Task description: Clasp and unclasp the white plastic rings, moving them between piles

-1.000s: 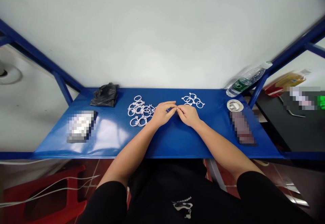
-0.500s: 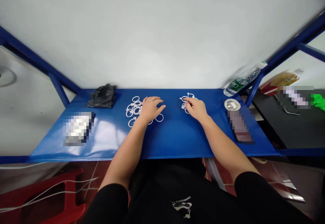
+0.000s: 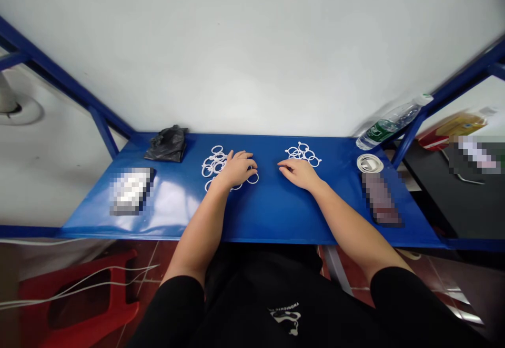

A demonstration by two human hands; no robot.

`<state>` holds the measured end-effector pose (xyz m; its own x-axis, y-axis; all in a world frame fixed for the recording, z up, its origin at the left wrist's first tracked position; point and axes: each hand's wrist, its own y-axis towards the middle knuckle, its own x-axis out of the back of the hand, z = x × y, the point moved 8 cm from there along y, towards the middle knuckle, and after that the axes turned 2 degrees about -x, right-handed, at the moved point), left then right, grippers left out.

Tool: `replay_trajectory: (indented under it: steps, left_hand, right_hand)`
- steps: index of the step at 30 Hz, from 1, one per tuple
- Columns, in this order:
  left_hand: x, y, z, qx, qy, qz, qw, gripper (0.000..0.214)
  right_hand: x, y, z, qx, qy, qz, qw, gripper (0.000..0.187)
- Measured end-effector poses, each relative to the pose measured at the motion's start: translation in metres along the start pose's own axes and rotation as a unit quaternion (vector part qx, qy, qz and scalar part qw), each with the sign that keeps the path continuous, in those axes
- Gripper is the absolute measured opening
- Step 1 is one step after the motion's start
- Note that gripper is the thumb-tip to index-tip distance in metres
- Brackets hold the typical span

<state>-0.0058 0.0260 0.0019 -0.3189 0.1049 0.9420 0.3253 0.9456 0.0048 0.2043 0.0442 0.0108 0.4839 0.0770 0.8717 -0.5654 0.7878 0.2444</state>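
On the blue table (image 3: 268, 211) lie two groups of white plastic rings. My left hand (image 3: 236, 168) rests palm down on the right side of the loose pile of rings (image 3: 215, 165), its fingers curled over one ring (image 3: 252, 178). My right hand (image 3: 300, 172) lies on the table just in front of the linked rings (image 3: 303, 153), fingers stretched toward the left and holding nothing.
A crumpled black bag (image 3: 168, 144) sits at the back left. A blurred flat object (image 3: 131, 190) lies front left. At the right are a tilted water bottle (image 3: 390, 122), a round white lid (image 3: 370, 163) and a blurred phone-like object (image 3: 381, 200). A red stool (image 3: 79, 306) stands below.
My hands, joined at the table's middle a second ago, parted: the left went to the loose pile, the right to the linked rings, then drew back a little toward the middle.
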Motion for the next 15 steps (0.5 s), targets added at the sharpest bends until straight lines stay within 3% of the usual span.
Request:
replay_trajectory:
  steps: [3,9,12,15]
  left_hand:
    - [0.006,-0.002,0.003,0.017,0.006,-0.026,1.000,0.034]
    - [0.004,-0.003,-0.003,0.012,-0.006,-0.010,1.000,0.024]
    - [0.012,-0.002,-0.016,-0.014,-0.016,-0.069,0.997,0.016]
    - [0.025,-0.003,-0.028,-0.031,-0.091,-0.164,0.982,0.014]
  right_hand:
    - [0.003,-0.001,0.004,0.013,-0.017,-0.015,1.000,0.029]
    - [-0.008,-0.004,0.017,0.035,-0.009,0.023,0.999,0.029]
    - [-0.011,-0.006,0.023,0.045,-0.001,0.027,0.999,0.028]
    - [-0.010,-0.007,0.032,0.056,0.020,0.027,0.998,0.027]
